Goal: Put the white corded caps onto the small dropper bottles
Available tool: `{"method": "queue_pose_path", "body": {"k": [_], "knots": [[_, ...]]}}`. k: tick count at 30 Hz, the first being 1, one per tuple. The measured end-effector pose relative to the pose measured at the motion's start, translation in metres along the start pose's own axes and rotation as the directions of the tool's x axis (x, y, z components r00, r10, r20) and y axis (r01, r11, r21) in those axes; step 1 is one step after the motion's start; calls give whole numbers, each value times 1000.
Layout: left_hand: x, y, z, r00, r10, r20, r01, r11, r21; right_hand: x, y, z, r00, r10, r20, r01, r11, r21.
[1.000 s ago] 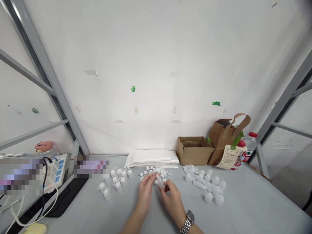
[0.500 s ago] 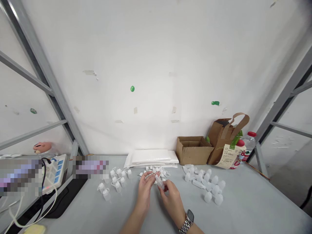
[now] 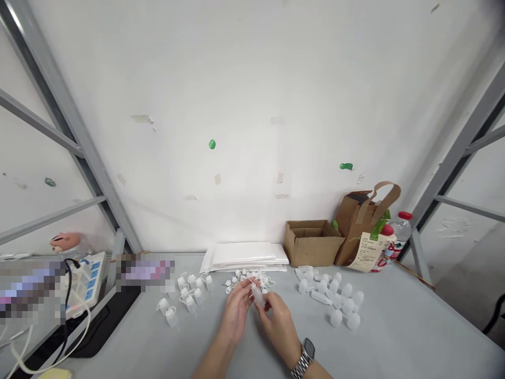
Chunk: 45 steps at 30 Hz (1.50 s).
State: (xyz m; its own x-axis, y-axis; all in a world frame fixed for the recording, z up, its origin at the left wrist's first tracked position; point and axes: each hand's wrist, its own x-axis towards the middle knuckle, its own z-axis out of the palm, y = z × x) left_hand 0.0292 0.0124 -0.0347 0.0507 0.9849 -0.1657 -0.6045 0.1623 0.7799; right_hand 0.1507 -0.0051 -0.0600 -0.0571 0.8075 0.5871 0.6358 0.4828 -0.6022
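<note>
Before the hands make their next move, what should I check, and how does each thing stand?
1. Small bottle held by the right hand: ok.
2. Left hand at the bottle's far end: ok.
3. Far end capped: cannot tell; too small and partly covered.
4. Loose white caps near the hands: ok.
5. Left-side capped bottles upright: ok, as far as shows.
6. Right-side bottles all upright: not ok; at least one lies flat.

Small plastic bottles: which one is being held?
The bottle in the right hand, with the left hand near its top; the other bottles rest on the grey table.
</note>
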Motion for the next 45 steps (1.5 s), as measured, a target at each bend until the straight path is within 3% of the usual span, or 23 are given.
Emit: {"method": "queue_pose_path", "body": {"k": [7,20,25,34,45], "knots": [[-2,-1,2,1000,-9,23,10,999,-36,0,-6,-2,999,-36,-7,36,999,7],[-4,0,3,996,-57,69,62,995,-74,-1,-7,-3,973,-228,-25,218,954,-207],[-3,-2,2,994,-99,55,103,990,-91,-3,-8,-1,970,-244,-5,235,939,-251],[0,-3,0,975,-185,121,206,961,-184,-7,-10,6,1000,26,-16,-26,999,34],[3,-2,-2,973,-171,157,204,952,-229,-2,-11,4,956,281,83,-293,919,262]]}}
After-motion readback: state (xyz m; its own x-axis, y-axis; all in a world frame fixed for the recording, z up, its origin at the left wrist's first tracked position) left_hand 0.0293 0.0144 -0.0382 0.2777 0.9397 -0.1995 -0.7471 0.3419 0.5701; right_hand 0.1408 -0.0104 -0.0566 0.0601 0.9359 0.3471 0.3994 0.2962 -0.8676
